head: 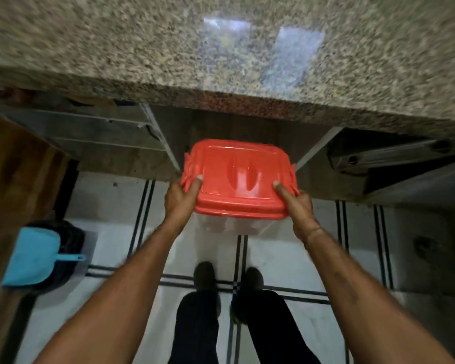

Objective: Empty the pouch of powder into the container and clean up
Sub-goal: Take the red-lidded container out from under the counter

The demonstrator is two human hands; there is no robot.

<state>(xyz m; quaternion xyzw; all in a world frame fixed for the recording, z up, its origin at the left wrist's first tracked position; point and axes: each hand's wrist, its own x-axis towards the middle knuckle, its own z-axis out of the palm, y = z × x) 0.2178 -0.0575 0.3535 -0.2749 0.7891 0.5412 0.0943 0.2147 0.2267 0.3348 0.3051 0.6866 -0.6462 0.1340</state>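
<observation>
Container (229,225) held in mid-air, red lid (237,177) on, just below the counter (142,48) front edge and above the floor (111,200). Left hand (181,198) and right hand (297,208) curled round opposite lid ends, thumbs on top. Body seemingly see-through; pouch not in view. Judged: fetching stage. Next: set down on counter, lid off before pouring.

Head camera looks steeply down, near the container (237,179), past counter (142,48) to floor (111,227).
</observation>
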